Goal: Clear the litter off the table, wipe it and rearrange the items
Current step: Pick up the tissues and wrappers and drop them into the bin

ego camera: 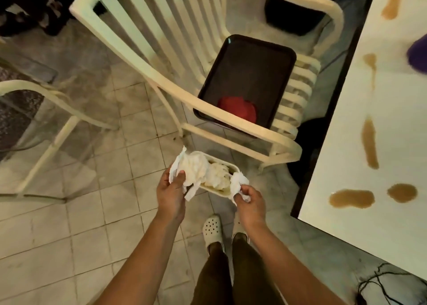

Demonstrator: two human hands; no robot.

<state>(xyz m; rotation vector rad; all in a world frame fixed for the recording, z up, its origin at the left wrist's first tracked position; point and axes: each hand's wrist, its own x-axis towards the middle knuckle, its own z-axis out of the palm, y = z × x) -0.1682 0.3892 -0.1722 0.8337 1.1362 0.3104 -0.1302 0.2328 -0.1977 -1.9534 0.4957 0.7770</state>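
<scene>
Litter (196, 166) is off the tabletop (392, 212): our left hand (171, 193) and right hand (250, 201) each grip crumpled tissue; we judge brown spills (351, 198) await wiping.

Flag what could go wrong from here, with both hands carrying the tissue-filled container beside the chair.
1. The crumpled white tissues spill over the rim of the white plastic container; loose pieces could drop onto the tiled floor.
2. The left hand and right hand each pinch tissue at the container's ends, so the grip on the container itself looks weak.
3. Brown liquid spills remain on the white table and may spread or drip.
</scene>
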